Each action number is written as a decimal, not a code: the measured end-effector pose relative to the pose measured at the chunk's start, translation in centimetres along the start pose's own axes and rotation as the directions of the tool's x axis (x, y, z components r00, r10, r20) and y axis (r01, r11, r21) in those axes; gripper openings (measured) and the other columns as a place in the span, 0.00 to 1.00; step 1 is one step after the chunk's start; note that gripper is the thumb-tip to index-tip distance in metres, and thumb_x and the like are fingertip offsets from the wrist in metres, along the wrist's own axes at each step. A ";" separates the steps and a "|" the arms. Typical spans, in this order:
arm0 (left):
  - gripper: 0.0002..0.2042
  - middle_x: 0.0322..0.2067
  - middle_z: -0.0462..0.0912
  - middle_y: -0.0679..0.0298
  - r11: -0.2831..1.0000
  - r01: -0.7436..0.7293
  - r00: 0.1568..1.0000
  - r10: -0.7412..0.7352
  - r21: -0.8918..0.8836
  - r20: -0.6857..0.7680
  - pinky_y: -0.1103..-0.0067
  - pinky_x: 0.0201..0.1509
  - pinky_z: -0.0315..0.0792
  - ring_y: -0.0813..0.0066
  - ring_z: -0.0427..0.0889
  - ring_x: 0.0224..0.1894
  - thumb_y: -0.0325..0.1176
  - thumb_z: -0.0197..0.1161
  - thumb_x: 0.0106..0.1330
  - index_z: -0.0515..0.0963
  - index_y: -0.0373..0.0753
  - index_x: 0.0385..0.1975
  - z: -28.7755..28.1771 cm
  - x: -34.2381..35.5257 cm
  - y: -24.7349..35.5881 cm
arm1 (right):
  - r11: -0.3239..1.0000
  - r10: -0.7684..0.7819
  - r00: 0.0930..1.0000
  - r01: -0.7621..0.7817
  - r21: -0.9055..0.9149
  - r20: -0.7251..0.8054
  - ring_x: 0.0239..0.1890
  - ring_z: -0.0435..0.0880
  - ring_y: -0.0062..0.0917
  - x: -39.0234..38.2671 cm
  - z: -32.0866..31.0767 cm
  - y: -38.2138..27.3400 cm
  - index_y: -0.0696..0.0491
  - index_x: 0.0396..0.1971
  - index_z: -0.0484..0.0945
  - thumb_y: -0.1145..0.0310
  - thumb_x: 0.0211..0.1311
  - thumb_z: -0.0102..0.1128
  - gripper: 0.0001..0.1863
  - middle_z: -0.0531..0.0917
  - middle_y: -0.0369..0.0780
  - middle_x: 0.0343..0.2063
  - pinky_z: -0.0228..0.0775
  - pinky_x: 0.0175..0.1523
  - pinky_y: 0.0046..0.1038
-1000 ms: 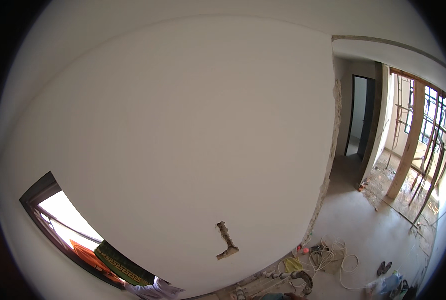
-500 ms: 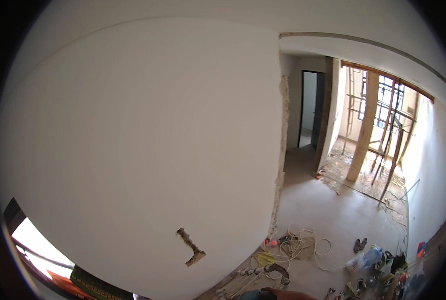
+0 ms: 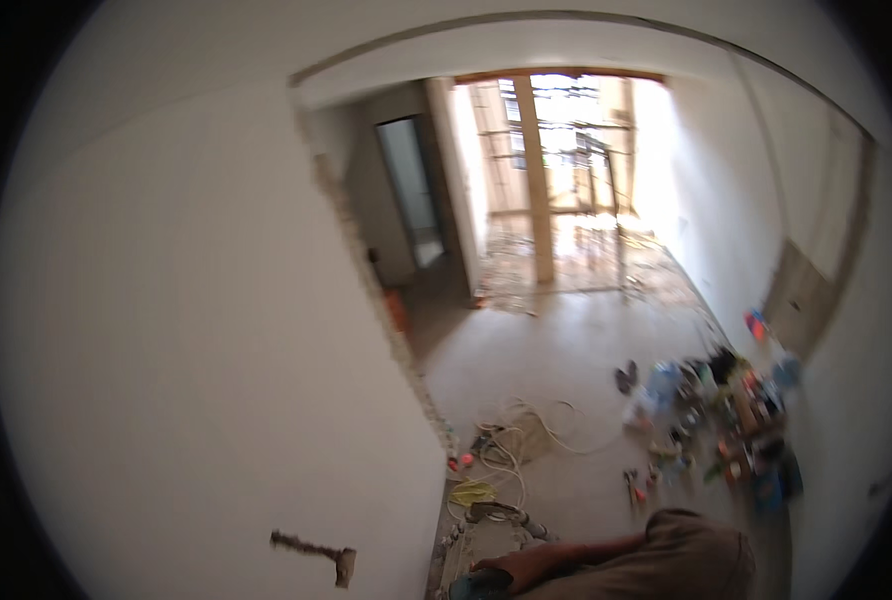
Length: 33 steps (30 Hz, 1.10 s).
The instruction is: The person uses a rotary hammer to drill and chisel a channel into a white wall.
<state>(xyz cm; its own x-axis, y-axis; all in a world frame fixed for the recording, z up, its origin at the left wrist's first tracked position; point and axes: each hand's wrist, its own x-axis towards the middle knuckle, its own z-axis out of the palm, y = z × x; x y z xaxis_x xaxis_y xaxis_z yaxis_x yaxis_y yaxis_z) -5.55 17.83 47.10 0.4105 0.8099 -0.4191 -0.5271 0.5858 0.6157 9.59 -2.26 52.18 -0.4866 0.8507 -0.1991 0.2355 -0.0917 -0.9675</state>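
Observation:
My right arm, in a brown sleeve (image 3: 671,560), comes in at the lower edge and reaches left. The fingers of my right hand (image 3: 514,570) close round a dark teal rounded object (image 3: 478,583); blur and the picture's lower edge hide its kind. Just beyond it, a grey, bent, pipe-like thing (image 3: 501,512) with a dark curved part lies low by the wall's foot. A white wall (image 3: 186,330) fills the left side, with an L-shaped chiselled slot (image 3: 341,566) in it. My left hand is out of view.
A pale cable (image 3: 514,455) loops over the floor near a yellow bag-like item (image 3: 473,493). Tools, bottles and bags (image 3: 731,425) crowd the right wall beside dark sandals (image 3: 626,377). The wall's broken edge (image 3: 386,320) borders an opening; farther back stand a post (image 3: 536,190) and scaffolding.
The view has swung right, so the opening and the floor things sit farther left. More of my right forearm and sleeve shows. The dark teal object is still in my right hand.

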 end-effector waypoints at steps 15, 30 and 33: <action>0.38 0.61 0.71 0.54 0.959 0.206 0.969 -0.228 0.195 0.098 0.55 0.67 0.62 0.55 0.71 0.62 0.68 0.40 0.65 0.69 0.40 0.60 5.3 2.7 -8.1 | 0.987 0.154 0.942 -0.133 0.092 -0.299 0.51 0.77 0.32 -4.9 1.6 1.6 0.59 0.55 0.68 0.53 0.44 0.73 0.41 0.80 0.48 0.47 0.67 0.56 0.35; 0.39 0.62 0.70 0.53 0.951 0.244 0.969 -0.248 0.190 -0.006 0.54 0.67 0.61 0.54 0.70 0.62 0.68 0.40 0.65 0.68 0.39 0.61 -2.3 0.3 -9.4 | 0.997 -0.070 0.953 0.063 -0.036 -0.294 0.51 0.79 0.42 -3.5 2.8 4.9 0.60 0.55 0.67 0.60 0.43 0.68 0.37 0.80 0.51 0.46 0.67 0.55 0.39; 0.39 0.62 0.70 0.53 0.963 0.231 0.973 -0.226 0.138 -0.050 0.54 0.67 0.61 0.54 0.70 0.62 0.69 0.39 0.65 0.68 0.39 0.62 -4.4 -0.2 -9.1 | 0.998 0.013 0.973 0.001 0.060 -0.230 0.51 0.79 0.43 -3.7 1.9 3.8 0.60 0.58 0.65 0.60 0.44 0.68 0.39 0.80 0.52 0.47 0.67 0.56 0.39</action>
<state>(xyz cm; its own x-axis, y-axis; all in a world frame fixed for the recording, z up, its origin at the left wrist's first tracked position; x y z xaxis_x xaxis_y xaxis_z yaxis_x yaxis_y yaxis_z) -4.10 12.41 38.64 0.4812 0.6573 -0.5800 -0.3106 0.7466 0.5884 10.72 -6.76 49.00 -0.2771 0.9456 -0.1706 0.1846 -0.1219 -0.9752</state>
